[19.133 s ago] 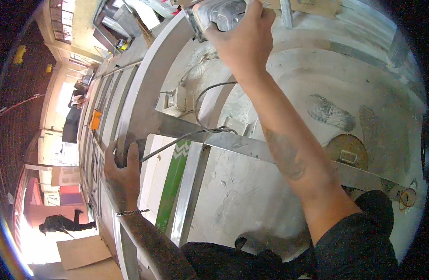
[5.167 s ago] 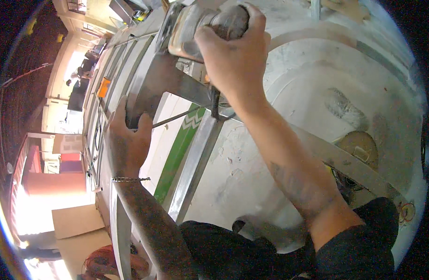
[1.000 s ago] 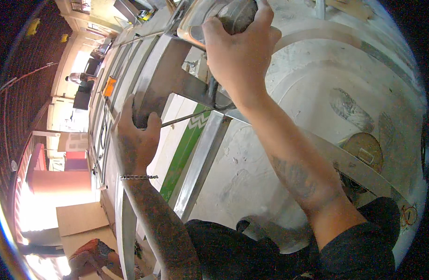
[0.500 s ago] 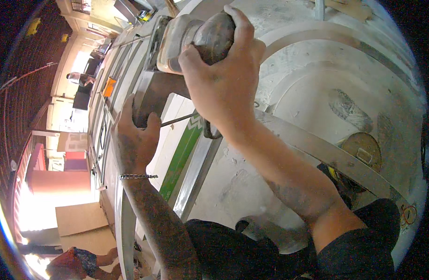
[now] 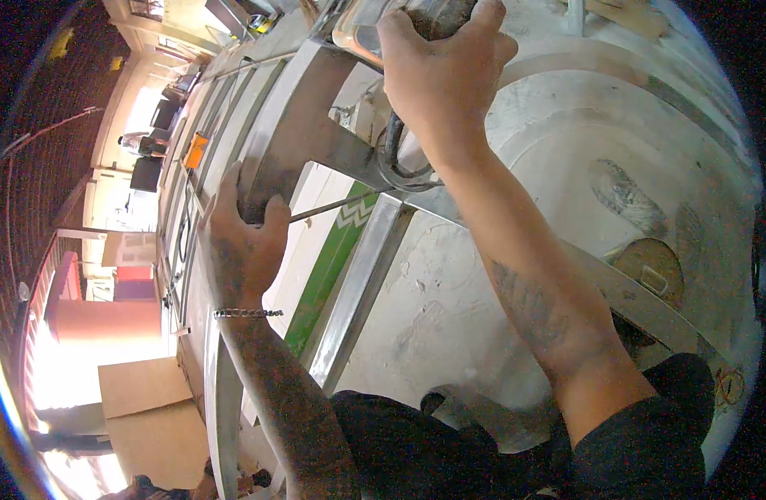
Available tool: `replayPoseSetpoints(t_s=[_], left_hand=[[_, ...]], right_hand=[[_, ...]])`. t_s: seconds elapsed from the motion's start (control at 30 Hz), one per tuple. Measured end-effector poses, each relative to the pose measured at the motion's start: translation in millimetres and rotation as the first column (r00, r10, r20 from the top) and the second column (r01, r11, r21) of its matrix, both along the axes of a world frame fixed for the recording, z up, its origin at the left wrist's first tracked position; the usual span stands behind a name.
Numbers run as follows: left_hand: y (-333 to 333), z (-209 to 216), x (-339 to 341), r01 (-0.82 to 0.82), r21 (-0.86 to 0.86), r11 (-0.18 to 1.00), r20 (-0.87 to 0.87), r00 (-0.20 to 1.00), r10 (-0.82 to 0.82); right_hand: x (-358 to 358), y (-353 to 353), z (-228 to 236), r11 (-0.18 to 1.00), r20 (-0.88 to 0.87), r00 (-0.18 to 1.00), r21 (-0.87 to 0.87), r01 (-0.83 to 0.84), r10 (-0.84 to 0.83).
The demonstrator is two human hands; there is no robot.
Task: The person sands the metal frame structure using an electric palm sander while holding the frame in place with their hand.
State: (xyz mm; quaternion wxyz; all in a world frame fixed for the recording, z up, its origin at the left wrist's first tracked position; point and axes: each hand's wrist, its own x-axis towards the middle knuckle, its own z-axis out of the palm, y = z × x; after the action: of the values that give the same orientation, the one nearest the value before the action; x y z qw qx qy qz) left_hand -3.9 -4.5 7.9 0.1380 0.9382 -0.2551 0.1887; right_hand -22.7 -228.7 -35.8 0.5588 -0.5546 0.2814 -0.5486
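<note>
My right hand (image 5: 449, 79) is wrapped round the dark top of a power sander (image 5: 359, 35), at the upper edge of the view. The sander's base is partly cut off by that edge. Beneath it runs a smooth grey frame (image 5: 304, 100) with a wide flat face, and the sander sits at its far part. My left hand (image 5: 245, 237), a chain bracelet at its wrist, grips the near left part of this frame, fingers over the outer edge and thumb on the inner side. A dark looped cable (image 5: 391, 154) hangs below my right forearm.
Under the frame lie a green-striped white panel (image 5: 333, 258) and a bare metal bar (image 5: 362, 292). A round lidded can (image 5: 649, 271) stands on the dusty floor at right. Orange object (image 5: 196, 151) rests on long rails at left. Cardboard (image 5: 145, 400) and people are farther left.
My right hand has slid the sander away and to the right along the frame, uncovering more of its grey face and the cable. My left hand has stayed in place.
</note>
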Motion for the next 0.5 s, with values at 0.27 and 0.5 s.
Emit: replayPoseSetpoints(t_s=[0.27, 0.5], left_hand=[[-1, 1, -3, -0.028, 0.057, 0.998, 0.029, 0.999, 0.026], [0, -3, 1, -0.011, 0.010, 1.000, 0.025, 1.000, 0.011]], right_hand=[[-6, 16, -6, 0.998, -0.048, 0.997, 0.016, -0.064, 0.065], [0, 2, -4, 1.000, -0.076, 0.997, 0.029, -0.009, 0.011]])
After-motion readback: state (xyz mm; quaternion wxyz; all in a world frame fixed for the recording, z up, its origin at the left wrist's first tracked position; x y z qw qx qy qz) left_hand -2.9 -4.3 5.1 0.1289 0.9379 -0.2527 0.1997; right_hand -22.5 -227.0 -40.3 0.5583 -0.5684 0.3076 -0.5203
